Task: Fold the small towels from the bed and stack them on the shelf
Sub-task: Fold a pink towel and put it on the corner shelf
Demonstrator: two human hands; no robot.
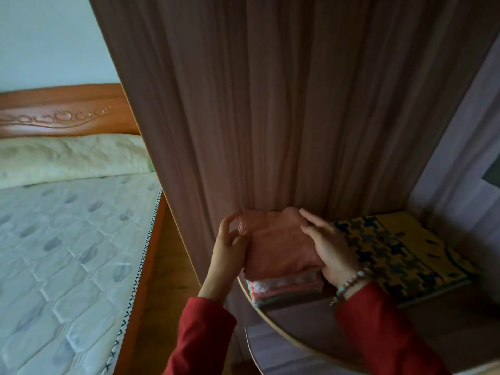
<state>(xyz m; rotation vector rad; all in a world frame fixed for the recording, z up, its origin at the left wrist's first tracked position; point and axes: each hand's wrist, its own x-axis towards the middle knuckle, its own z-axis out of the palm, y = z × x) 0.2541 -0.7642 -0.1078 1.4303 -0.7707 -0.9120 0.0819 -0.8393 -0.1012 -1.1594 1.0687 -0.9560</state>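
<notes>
Now, in the head view, the person is setting a pink towel (pixel 278 244) on top of a small stack of folded towels (pixel 286 289) at the near left edge of the shelf (pixel 311 334), so most of the job looks done, and the bed (pixel 75 239) on the left is showing no towels in the part we can see. The left hand (pixel 230 247) is pinching the towel's far left corner, while the right hand (pixel 330 247) is pressing its right side with fingers close together. The towel is looking soft, fuzzy and neatly folded, next to a yellow patterned mat (pixel 405 247).
</notes>
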